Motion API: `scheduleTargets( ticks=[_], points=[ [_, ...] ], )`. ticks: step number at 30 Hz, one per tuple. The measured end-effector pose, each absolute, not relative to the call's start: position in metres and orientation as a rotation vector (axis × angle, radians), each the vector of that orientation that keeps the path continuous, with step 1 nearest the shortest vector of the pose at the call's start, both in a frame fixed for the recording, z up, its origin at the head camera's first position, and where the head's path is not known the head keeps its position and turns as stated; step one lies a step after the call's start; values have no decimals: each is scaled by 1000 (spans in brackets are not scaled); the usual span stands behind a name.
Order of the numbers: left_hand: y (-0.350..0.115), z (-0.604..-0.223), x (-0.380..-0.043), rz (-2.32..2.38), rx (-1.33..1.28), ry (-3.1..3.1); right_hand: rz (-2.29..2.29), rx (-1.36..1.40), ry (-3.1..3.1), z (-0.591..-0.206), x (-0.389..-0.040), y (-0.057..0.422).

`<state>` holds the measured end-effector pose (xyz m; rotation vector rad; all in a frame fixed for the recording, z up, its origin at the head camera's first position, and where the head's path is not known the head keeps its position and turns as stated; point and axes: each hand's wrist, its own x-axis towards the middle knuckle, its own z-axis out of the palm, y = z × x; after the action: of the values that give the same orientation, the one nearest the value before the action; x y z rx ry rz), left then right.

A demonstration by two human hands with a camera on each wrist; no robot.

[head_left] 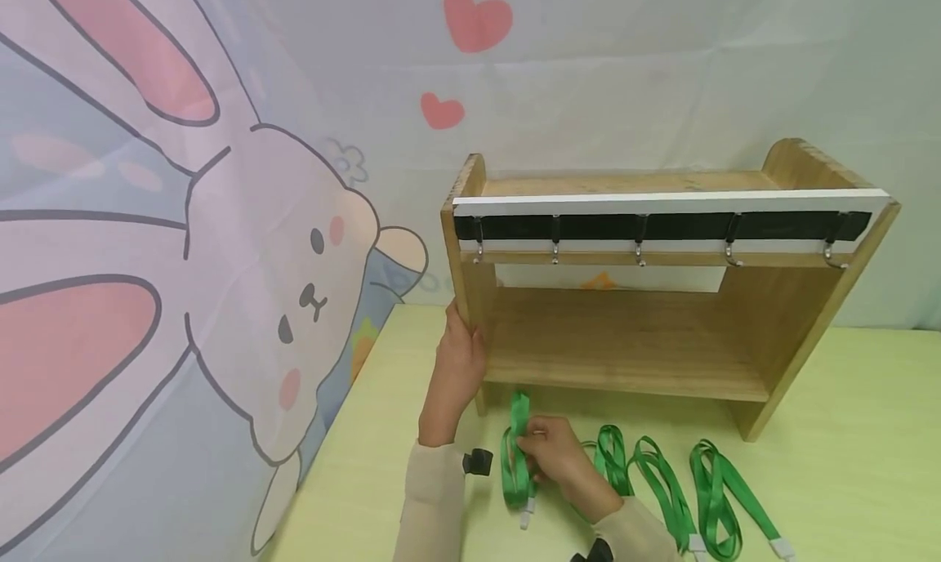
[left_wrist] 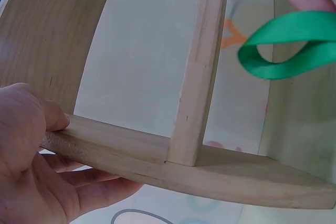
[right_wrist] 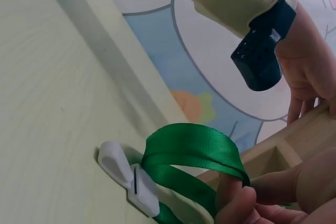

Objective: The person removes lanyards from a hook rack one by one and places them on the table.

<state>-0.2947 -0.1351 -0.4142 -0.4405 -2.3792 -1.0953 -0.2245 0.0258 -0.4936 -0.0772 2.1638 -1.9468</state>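
A wooden shelf rack (head_left: 625,337) stands against the wall, with several metal hooks (head_left: 640,252) along its upper front. My left hand (head_left: 461,362) holds the rack's left side panel; in the left wrist view its thumb lies on one face of the panel (left_wrist: 126,148) and the fingers on the other. Below the lower shelf, my right hand (head_left: 562,456) pinches a looped green lanyard (head_left: 516,476) between thumb and fingers. The right wrist view shows the lanyard's band (right_wrist: 194,142) curving up from the fingers, and its white plastic clip (right_wrist: 140,190) near the table.
Several more green lanyards, such as the rightmost one (head_left: 709,497), lie folded on the pale yellow-green table (head_left: 867,448) right of my right hand. A black-and-white strip (head_left: 676,225) backs the hooks. Behind hangs a cloth printed with a rabbit (head_left: 279,284).
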Motion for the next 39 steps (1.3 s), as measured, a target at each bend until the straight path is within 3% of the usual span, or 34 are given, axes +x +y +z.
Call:
scheduleTargets(
  ticks=[27,39],
  points=[
    [-135,-411,-297,-1115,-434,-2372,-1718,-157,2421,-499,-224,21],
    [-135,-413,-297,-1157,-417,-2391,-1402,-258,2743,-497,-223,25]
  ],
)
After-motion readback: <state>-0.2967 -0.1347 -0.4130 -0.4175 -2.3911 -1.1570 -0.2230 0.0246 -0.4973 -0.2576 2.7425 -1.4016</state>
